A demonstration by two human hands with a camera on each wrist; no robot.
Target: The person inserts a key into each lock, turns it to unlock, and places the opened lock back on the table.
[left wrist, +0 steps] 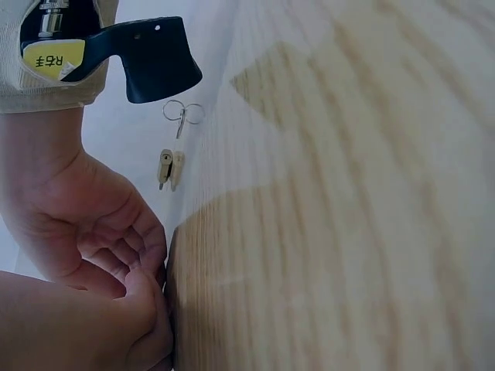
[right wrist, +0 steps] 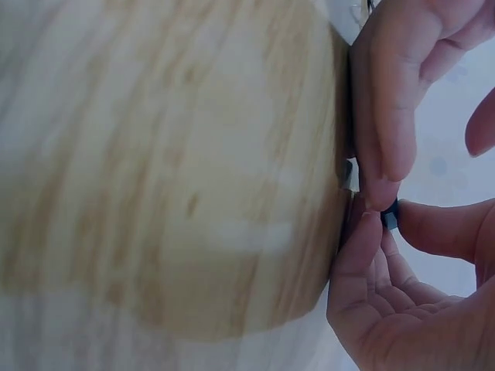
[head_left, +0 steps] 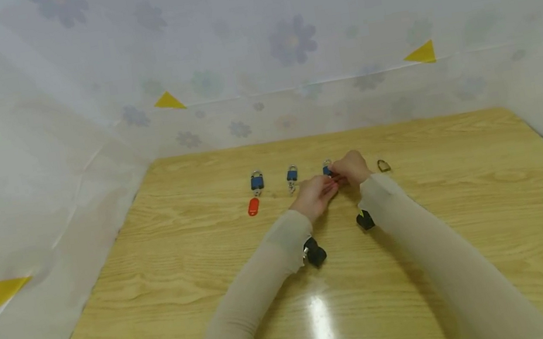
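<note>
Both hands' fingers (head_left: 330,185) pinch the blue padlock (head_left: 327,170) between them on the table (head_left: 470,209).

Only one readable text: yellow sticker (left wrist: 52,58) on the wrist-camera mount in the left wrist view, upside down, reads roughly "R右手", small and partly cut off. No legible brand or number on the padlocks (head_left: 257,182) or the red tag (head_left: 253,207) in the head view; too small.
</note>
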